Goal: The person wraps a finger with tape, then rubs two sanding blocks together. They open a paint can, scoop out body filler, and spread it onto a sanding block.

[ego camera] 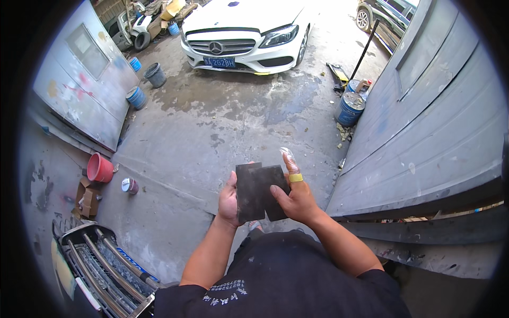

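Observation:
Two dark, thin rectangular sheets, perhaps sandpaper, are in my hands in front of my body. My left hand (228, 200) holds the left sheet (248, 198) from its side and from beneath. My right hand (298, 194) has its thumb on the face of the right sheet (274, 187), which partly overlaps the left one. Clear wrapping with a yellow band covers one raised finger of my right hand. The fingers behind the sheets are mostly hidden.
A white Mercedes-Benz car (238, 39) stands ahead. Metal doors flank me on the left (83, 79) and right (429, 99). Blue paint buckets (349, 109) and a floor jack (338, 75) lie right; a red bucket (100, 168), a cardboard box (89, 200) and a car grille (107, 266) are left.

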